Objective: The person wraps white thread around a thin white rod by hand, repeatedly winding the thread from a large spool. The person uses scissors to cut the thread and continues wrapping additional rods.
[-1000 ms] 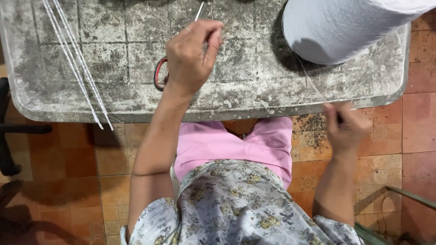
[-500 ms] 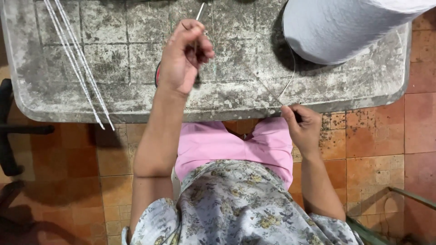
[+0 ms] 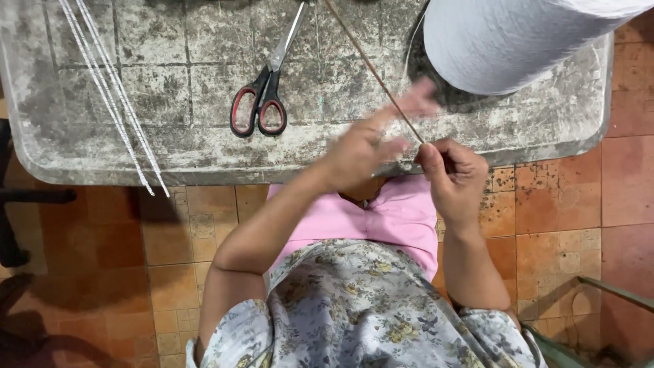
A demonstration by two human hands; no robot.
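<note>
Orange-brown floor tiles (image 3: pixel 170 238) fill the lower part of the view, under a worn grey table (image 3: pixel 204 157) with a stained, gridded top. Nearest the camera, the person sits in a flowered top with pink cloth over the lap, which reaches under the table's near edge. Both hands meet just over that near edge, right of its middle. The right hand (image 3: pixel 455 176) is curled closed, thumb and forefinger pinching the lower end of a thin brown stick (image 3: pixel 371 68). The left hand (image 3: pixel 364 151) is blurred; its fingers are loosely spread and lie against the stick just beside the right hand, but whether they grip it I cannot tell. From the hands the stick slants up and away towards the far edge. Farther in, left of the stick, red-handled scissors (image 3: pixel 262 102) lie closed on the top. Thin white rods (image 3: pixel 112 102) cross the left end, overhanging the near edge. At the far right corner stands a large cone of white thread (image 3: pixel 511 44).
</note>
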